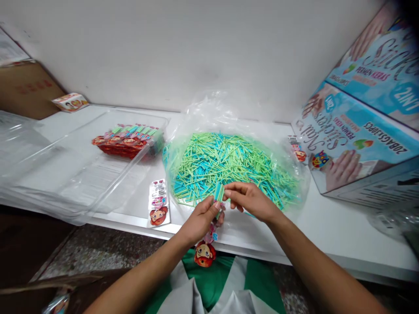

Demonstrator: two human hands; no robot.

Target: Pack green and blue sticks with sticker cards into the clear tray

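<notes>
My left hand (pixel 202 219) is closed around a character card packet (pixel 205 253), whose red-haired printed head hangs below the fingers. A short bundle of green and blue sticks (pixel 218 191) stands up from that grip. From the right, my right hand (pixel 251 199) pinches at the bundle's upper side with thumb and forefinger. Just behind both hands, a clear plastic bag (pixel 204 111) lies spread open around a large heap of loose green and blue sticks (pixel 229 159). A flat printed card packet (pixel 159 203) lies to the left of my hands, near the table's front edge.
A clear plastic tray (pixel 108 192) at left holds a stack of filled packets (pixel 126 141). Printed blue boxes (pixel 356 135) stand at right, with another card packet (pixel 297 149) beside them. Farther left are a brown carton (pixel 26 89) and a small box (pixel 70 102). The white table (pixel 334 226) ends before me.
</notes>
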